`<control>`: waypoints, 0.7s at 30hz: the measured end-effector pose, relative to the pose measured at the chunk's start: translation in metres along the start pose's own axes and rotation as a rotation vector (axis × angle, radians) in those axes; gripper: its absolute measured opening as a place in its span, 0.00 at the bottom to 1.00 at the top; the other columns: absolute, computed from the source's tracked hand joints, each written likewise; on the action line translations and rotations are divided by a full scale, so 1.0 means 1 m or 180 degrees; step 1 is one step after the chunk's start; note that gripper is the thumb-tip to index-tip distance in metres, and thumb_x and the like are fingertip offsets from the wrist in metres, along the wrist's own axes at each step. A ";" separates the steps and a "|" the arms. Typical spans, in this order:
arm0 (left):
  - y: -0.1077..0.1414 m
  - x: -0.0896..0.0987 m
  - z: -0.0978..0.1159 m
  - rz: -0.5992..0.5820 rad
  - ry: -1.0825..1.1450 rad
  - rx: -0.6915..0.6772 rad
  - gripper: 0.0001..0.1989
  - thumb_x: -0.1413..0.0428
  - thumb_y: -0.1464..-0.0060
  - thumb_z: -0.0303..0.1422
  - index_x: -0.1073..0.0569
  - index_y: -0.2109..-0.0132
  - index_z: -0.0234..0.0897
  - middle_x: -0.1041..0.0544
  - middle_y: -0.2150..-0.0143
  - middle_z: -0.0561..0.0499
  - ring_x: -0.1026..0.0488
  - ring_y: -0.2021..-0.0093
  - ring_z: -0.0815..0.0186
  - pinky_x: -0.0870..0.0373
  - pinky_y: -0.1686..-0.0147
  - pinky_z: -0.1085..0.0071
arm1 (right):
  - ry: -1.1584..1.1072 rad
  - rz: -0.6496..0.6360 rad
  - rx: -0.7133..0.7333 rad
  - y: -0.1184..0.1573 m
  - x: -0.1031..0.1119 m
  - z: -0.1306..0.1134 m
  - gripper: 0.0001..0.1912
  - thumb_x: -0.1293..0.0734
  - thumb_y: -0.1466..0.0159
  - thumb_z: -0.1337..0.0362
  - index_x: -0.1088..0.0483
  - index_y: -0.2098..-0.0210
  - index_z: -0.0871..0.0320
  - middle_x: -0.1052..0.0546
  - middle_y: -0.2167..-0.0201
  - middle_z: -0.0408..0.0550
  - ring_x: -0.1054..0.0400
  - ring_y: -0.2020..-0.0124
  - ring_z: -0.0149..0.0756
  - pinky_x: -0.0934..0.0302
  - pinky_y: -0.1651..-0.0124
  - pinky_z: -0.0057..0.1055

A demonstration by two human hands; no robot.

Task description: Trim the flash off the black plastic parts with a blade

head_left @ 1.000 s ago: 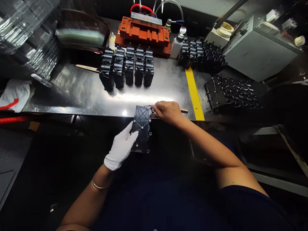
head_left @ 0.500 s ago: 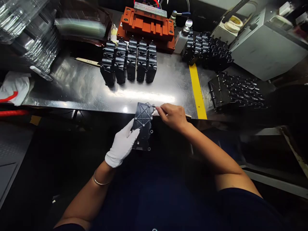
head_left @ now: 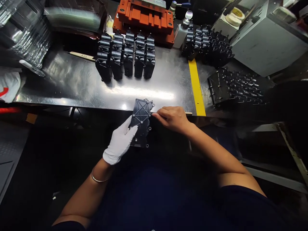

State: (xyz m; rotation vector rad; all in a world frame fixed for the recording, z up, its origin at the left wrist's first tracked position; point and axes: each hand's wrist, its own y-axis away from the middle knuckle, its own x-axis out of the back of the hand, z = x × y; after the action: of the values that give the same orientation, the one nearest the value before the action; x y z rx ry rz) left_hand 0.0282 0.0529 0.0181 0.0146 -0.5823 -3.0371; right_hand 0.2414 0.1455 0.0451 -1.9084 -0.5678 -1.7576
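Our right hand has slid along the rim of the black plate. Half a second ago its fingertips stood just off the plate's one o'clock corner; now they are at about two o'clock, right against the edge beside a small round lug. We judge from this that the spot being worked has passed down the rim, away from the top corner.

The grip on that side is narrow: thumb and forefinger are pinched together around a pale stick, whose far end pokes out behind the knuckles toward three o'clock. Its near tip is too small for us to make out, so we cannot tell whether it touches the plate.

Our left hand, in a white glove, has kept its hold at the plate's eight o'clock side, thumb over the ribbed face and fingers behind. The plate is tilted slightly, its top end over the front edge of the metal bench and its lower end out in front.

Up at eleven to twelve o'clock, the row of five black parts stands unchanged; only our view has shifted a little.
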 end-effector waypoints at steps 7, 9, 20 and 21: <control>-0.001 -0.001 -0.004 -0.0015 0.0108 -0.0053 0.34 0.40 0.46 0.45 0.33 0.34 0.40 0.21 0.67 0.53 0.29 0.69 0.68 0.28 0.66 0.75 | -0.0017 0.0012 -0.0241 0.001 -0.002 -0.007 0.28 0.45 0.28 0.50 0.24 0.72 0.60 0.21 0.74 0.49 0.34 0.76 0.31 0.61 0.73 0.30; -0.002 -0.001 -0.004 -0.0042 0.0134 -0.0068 0.34 0.40 0.45 0.45 0.33 0.34 0.40 0.20 0.65 0.52 0.28 0.68 0.68 0.27 0.65 0.74 | -0.0011 0.0052 -0.0386 0.003 -0.004 -0.008 0.28 0.45 0.28 0.50 0.24 0.72 0.60 0.20 0.74 0.49 0.34 0.76 0.31 0.60 0.73 0.31; -0.003 -0.001 -0.004 -0.0031 0.0102 -0.0068 0.34 0.39 0.46 0.45 0.33 0.34 0.39 0.19 0.64 0.52 0.27 0.69 0.67 0.26 0.64 0.72 | -0.0216 0.0098 -0.0570 0.008 -0.013 -0.010 0.26 0.44 0.28 0.50 0.25 0.71 0.59 0.20 0.73 0.48 0.32 0.74 0.31 0.58 0.72 0.30; -0.002 -0.001 -0.003 -0.0027 0.0105 -0.0065 0.34 0.39 0.46 0.45 0.33 0.34 0.39 0.19 0.65 0.52 0.27 0.69 0.67 0.26 0.64 0.72 | -0.0241 0.0131 -0.0602 0.008 -0.014 -0.009 0.26 0.44 0.28 0.51 0.25 0.71 0.59 0.20 0.73 0.48 0.32 0.74 0.31 0.57 0.72 0.30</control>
State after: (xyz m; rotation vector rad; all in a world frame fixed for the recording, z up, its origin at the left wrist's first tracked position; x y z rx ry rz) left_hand 0.0296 0.0539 0.0140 0.0664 -0.5500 -3.0445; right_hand 0.2377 0.1338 0.0316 -2.1066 -0.3974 -1.7733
